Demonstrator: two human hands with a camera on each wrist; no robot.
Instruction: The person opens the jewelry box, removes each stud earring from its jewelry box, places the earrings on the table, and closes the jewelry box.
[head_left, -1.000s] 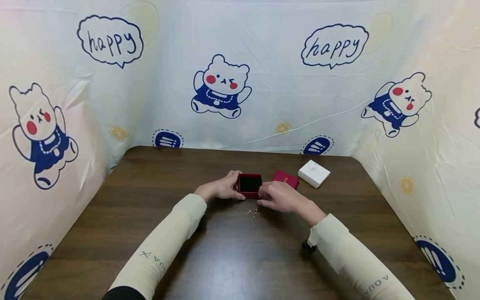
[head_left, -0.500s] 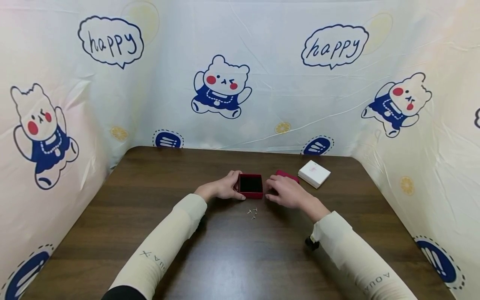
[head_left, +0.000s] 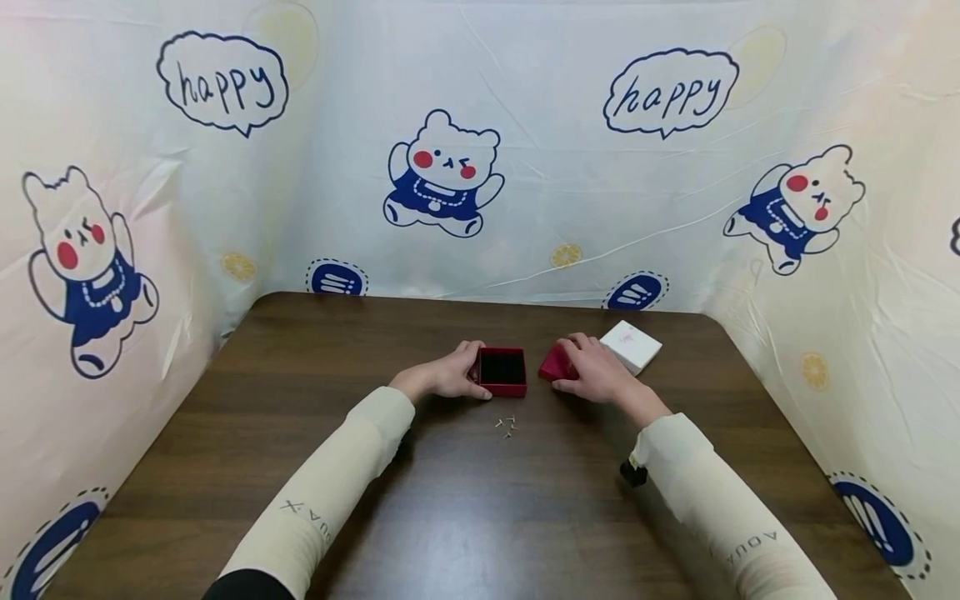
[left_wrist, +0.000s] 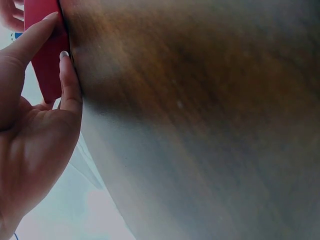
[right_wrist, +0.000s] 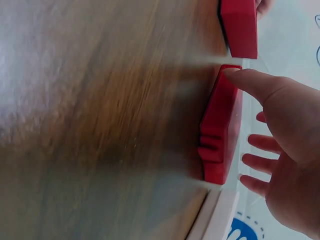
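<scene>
In the head view, my left hand (head_left: 452,372) holds the left side of an open red jewelry box (head_left: 503,389) with a black lining. In the left wrist view its thumb lies along the box's red side (left_wrist: 45,60). My right hand (head_left: 600,372) grips the red box lid (head_left: 553,365) at the right, covering part of it. The thumb touches one end of the lid (right_wrist: 220,112) in the right wrist view, while several fingers reach behind it. In front of the box lie several tiny T-shaped metal pieces (head_left: 507,425).
A white box (head_left: 632,346) stands just behind and right of the right hand. Everything rests on a dark wooden table (head_left: 337,333). A printed cloth (head_left: 525,250) hangs along its back and sides.
My right hand has moved right, from the edge of the open box onto the lid, and the lid has turned slightly. My left hand has stayed on the box.
</scene>
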